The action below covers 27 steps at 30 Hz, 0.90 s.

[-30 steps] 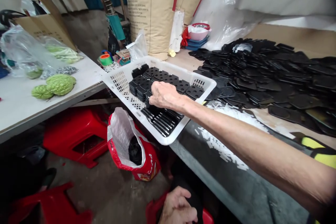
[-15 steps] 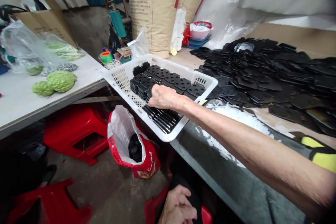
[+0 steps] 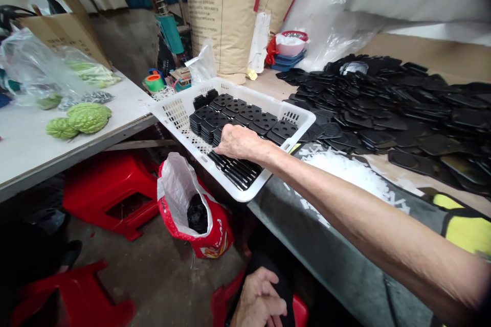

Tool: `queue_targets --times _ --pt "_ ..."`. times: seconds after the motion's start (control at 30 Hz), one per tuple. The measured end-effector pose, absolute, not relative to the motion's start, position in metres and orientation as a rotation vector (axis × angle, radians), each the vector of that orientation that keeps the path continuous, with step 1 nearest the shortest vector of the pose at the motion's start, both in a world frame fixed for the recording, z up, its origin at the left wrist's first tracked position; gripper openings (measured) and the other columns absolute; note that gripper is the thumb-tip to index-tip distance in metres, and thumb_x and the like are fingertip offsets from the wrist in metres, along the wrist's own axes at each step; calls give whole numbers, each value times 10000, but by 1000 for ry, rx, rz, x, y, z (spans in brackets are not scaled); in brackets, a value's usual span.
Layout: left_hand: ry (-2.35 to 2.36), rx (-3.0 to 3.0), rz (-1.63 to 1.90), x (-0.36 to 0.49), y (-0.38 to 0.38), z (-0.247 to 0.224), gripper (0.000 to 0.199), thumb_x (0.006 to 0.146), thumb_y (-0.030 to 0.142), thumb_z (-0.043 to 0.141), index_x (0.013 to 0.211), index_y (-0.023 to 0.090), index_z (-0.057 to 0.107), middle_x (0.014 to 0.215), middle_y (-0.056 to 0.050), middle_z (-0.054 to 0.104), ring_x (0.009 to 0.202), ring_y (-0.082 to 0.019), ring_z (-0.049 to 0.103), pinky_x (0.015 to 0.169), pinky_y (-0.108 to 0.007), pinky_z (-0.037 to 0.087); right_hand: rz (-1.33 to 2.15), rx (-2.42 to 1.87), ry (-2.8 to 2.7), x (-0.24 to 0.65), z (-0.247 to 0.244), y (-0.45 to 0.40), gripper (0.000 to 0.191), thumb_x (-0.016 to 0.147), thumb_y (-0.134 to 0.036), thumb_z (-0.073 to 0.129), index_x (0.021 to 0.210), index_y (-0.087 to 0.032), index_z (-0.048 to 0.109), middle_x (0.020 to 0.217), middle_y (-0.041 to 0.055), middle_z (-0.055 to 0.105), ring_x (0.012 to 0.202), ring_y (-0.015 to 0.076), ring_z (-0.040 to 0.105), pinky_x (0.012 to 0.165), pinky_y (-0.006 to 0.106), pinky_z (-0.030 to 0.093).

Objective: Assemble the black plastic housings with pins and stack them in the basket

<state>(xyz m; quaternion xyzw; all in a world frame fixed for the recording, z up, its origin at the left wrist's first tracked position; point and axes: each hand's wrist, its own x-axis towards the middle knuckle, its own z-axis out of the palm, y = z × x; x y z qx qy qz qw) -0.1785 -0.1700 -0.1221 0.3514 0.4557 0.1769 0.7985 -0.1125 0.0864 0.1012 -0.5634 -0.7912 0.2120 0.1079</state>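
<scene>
Black plates (image 3: 264, 121), and the R hand (image 3: 237, 140) is right down on them, knuckles up, fingers curled under. Can't tell if it's pinching one tbh, bc the fingertips are hidden behind the hand. The plates w/ round holes are stacked in rows inside a white basket (image 3: 245, 195), and a row of slim black edges (image 3: 233, 171) runs along the near side, just below that hand. L hand (image 3: 261, 299) is down low, resting palm-up-ish on a dark trouser leg (image 3: 284, 278), fingers loosely parted.

Basket's on the bench (image 3: 299, 225), near corner at the front edge. Just R of it there's a heap of white strips (image 3: 345, 168), w/ a big messy pile (image 3: 402, 107) of black pieces behind. Red bag (image 3: 220, 235) stands open on the floor below the basket, smth black inside. Red stool (image 3: 107, 194) further L, under a side table (image 3: 23, 158) w/ two green gourds (image 3: 88, 117) on top. Big paper sacks (image 3: 218, 15) stand behind the basket, and a pink bowl (image 3: 289, 47) sits near them.
</scene>
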Motion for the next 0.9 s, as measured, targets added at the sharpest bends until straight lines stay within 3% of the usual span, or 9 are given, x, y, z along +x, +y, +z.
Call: queue_targets --times 0.3,0.5,0.63,0.7,0.77,0.83,0.9 --pt "1016 766 385 -175 -170 -110 394 654 371 655 951 160 507 649 -7 595 438 -114 498 406 -237 358 361 -1655 -2356 -104 125 63 296 768 -421 550 848 -145 621 916 86 668 810 212 610 678 296 464" --pt "993 851 342 -172 -169 -92 405 603 306 567 964 146 476 664 -1 559 472 -121 491 405 -234 338 -3 -1548 -2311 -90 134 -16 360 896 -421 342 768 -220 612 813 -25 653 701 144 597 574 228 423" --pt "853 977 146 -169 -166 -85 430 572 317 580 945 131 476 639 13 543 456 -104 457 413 -224 319 -41 -1451 -2260 -47 107 -88 458 939 -337 255 620 -208 558 639 -29 575 549 110 511 484 236 368" --pt "785 1025 70 -166 -167 -81 415 569 289 583 939 128 486 636 13 552 450 -96 450 431 -223 308 -47 -1680 -2136 3 90 -110 437 926 -293 297 588 -199 557 545 -7 540 476 118 469 438 240 331" --pt "749 1055 41 -161 -169 -74 387 577 251 572 937 128 497 642 17 553 454 -87 442 453 -224 314 -126 -2105 -1831 68 75 -118 332 906 -316 364 765 -159 621 681 47 611 541 139 527 478 248 373" --pt "724 1062 8 -153 -173 -64 366 586 223 560 937 131 509 658 21 549 458 -81 431 463 -226 325 -181 -2542 -1564 139 64 -117 276 854 -300 450 1010 -134 606 845 103 643 736 219 591 568 280 414" --pt "724 1074 -43 -142 -177 -54 360 584 188 555 938 131 526 676 21 549 477 -84 434 476 -229 337 -185 -2748 -1430 201 56 -111 321 823 -255 465 1071 -93 588 943 161 634 897 284 573 666 321 430"
